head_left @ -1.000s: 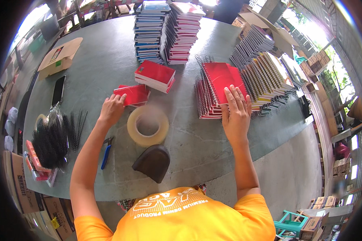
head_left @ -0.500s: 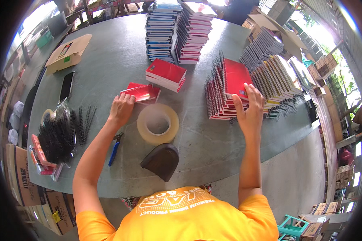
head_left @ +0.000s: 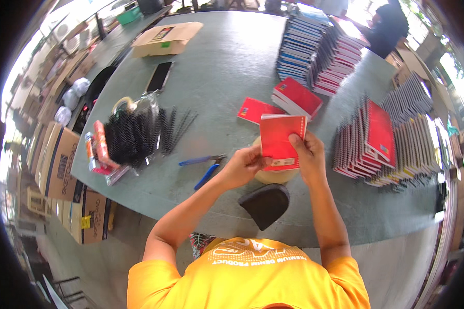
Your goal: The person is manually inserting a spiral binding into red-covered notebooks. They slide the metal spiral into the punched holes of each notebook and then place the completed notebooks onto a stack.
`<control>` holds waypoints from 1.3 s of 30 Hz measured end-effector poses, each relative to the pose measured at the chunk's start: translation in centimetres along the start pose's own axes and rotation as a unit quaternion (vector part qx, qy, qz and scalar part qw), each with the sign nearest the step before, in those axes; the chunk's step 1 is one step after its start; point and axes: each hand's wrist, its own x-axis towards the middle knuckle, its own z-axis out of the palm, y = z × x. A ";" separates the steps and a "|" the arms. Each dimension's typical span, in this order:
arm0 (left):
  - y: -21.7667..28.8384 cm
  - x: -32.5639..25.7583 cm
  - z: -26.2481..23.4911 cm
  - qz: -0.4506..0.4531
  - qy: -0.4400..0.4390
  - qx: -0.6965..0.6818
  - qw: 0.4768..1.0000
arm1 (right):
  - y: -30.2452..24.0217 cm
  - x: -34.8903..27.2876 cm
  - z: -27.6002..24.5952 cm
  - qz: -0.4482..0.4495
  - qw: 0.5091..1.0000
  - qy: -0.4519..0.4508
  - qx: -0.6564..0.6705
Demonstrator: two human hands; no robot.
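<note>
A small red notebook [head_left: 279,135] with a row of punched holes along one edge is held up over the table. My left hand [head_left: 242,166] pinches its lower left corner. On the other side, my right hand [head_left: 310,155] grips the right edge, thumb across the cover. Beneath it, a wide roll of tape [head_left: 273,177] is mostly hidden. A dark wedge-shaped block [head_left: 266,204] lies nearer to me. Blue-handled pliers [head_left: 206,177] rest left of my left hand. Beyond the held notebook lie a loose red notebook [head_left: 255,109] and a short red pile [head_left: 298,95].
Black binding coils [head_left: 126,135] in plastic lie left. A phone [head_left: 160,76] and flattened cardboard [head_left: 166,41] are farther back. Tall notebook stacks [head_left: 300,49] stand at the far right; spiral-bound red notebooks [head_left: 379,131] are at right. A person in dark clothing [head_left: 389,31] is beyond the table.
My left hand has lifted a red notebook from the table and brought it nearer. My right hand has left the spiral-bound stack and now grips that notebook too. The view has shifted left.
</note>
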 end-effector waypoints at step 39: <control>4.8 -2.8 -4.1 -0.001 0.035 0.002 0.999 | -0.1 0.9 4.6 -0.259 0.915 -0.082 -0.299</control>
